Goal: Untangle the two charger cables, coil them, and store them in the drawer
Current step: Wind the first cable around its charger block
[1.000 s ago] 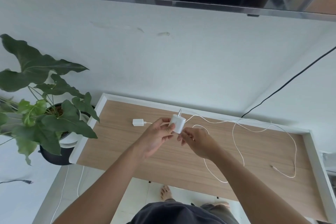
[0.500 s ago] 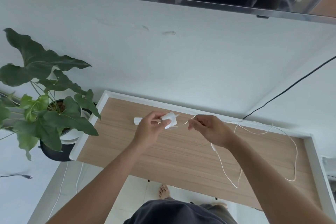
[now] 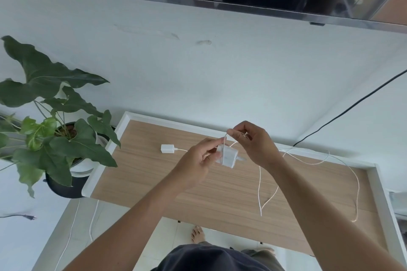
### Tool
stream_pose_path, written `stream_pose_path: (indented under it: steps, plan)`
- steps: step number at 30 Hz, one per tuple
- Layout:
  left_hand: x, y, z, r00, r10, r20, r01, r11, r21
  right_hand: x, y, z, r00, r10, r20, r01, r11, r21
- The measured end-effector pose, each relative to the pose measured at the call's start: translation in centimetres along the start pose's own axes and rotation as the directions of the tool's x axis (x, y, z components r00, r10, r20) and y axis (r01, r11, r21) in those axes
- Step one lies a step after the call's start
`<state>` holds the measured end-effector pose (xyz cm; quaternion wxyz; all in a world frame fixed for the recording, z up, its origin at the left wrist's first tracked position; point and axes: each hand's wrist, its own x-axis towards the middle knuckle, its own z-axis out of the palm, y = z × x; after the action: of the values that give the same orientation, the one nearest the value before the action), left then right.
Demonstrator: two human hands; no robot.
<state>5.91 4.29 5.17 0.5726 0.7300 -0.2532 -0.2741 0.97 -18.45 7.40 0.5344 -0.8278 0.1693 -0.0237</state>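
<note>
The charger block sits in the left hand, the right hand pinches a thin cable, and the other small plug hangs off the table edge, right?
Not quite: the head view shows the small plug lying flat on the tabletop, not off the edge. The left hand does hold the charger block and the right hand pinches a thin cable.
</note>
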Motion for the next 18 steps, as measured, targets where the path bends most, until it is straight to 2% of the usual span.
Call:
stream_pose_path:
  steps: [2, 5, 7, 10, 14, 18]
  plan:
    - [0.2, 0.5, 0.2, 0.998, -0.049, -0.047, 0.041, 0.986, -0.162, -0.1, 1.0, 0.8, 0.999, 0.035, -0.004, -0.035, 0.999, 0.041]
    - [0.9, 0.3, 0.5, 0.979, -0.155, -0.13, 0.088, 0.905, -0.416, -0.6, 2.4, 2.2, 0.997, 0.08, 0.0, -0.08, 0.996, -0.041]
    - [1.3, 0.0, 0.8, 0.963, -0.21, -0.169, 0.095, 0.851, -0.516, -1.1, 2.8, 3.2, 0.996, 0.086, 0.028, -0.084, 0.993, -0.088]
    - [1.5, -0.2, 1.0, 0.944, -0.255, -0.212, 0.098, 0.825, -0.557, -1.9, 2.4, 4.2, 0.997, 0.075, 0.036, -0.07, 0.991, -0.114]
    - [1.5, -0.4, 1.2, 0.923, -0.295, -0.248, 0.127, 0.84, -0.527, -2.8, 2.0, 4.7, 0.998, 0.044, 0.046, -0.035, 0.984, -0.175]
    - [1.8, -1.2, 1.2, 0.881, -0.337, -0.331, 0.169, 0.879, -0.445, -3.8, 1.5, 4.8, 0.987, 0.038, 0.155, 0.01, 0.954, -0.298]
